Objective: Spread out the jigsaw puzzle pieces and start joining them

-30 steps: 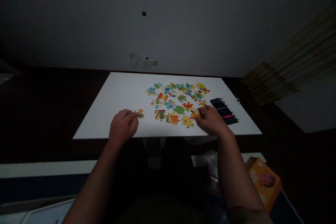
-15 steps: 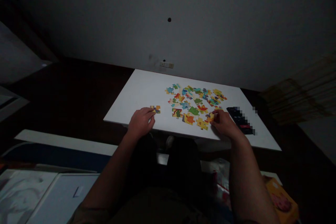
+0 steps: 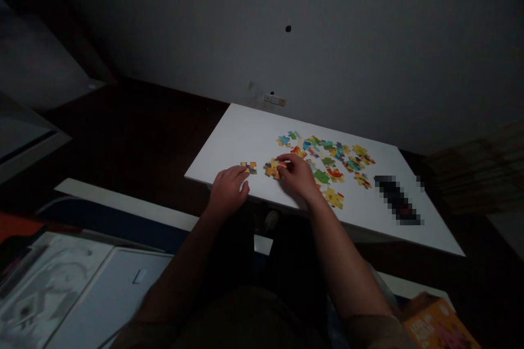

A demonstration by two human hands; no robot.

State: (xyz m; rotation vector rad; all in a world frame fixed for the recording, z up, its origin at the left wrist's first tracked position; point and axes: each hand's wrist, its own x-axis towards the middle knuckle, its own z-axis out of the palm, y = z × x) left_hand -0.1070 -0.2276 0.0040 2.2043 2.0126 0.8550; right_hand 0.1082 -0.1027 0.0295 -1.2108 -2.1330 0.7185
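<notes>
My left hand (image 3: 229, 188) lies near the front edge of the white table, its fingers stretched out and the thumb apart. Its fingertips touch the left side of a yellow and purple puzzle piece (image 3: 251, 167) lying flat. A short gap to the right, my right hand (image 3: 298, 173) pinches another puzzle piece (image 3: 272, 168), yellow and orange with purple. The fingers cover its right side. Beyond and right of that hand spreads a loose group of colourful puzzle pieces (image 3: 321, 176); the hand and forearm hide some of them.
The white table (image 3: 237, 131) stands near a grey wall with a socket strip (image 3: 275, 100). A dark, pixelated object (image 3: 395, 199) rests at the table's right. Below are an orange box (image 3: 440, 324) at right and a white board (image 3: 114, 283) at left.
My right hand has moved left from the pile, bringing a puzzle piece close to the one at my left hand. My left hand stays at its piece. The view has shifted and tilted.
</notes>
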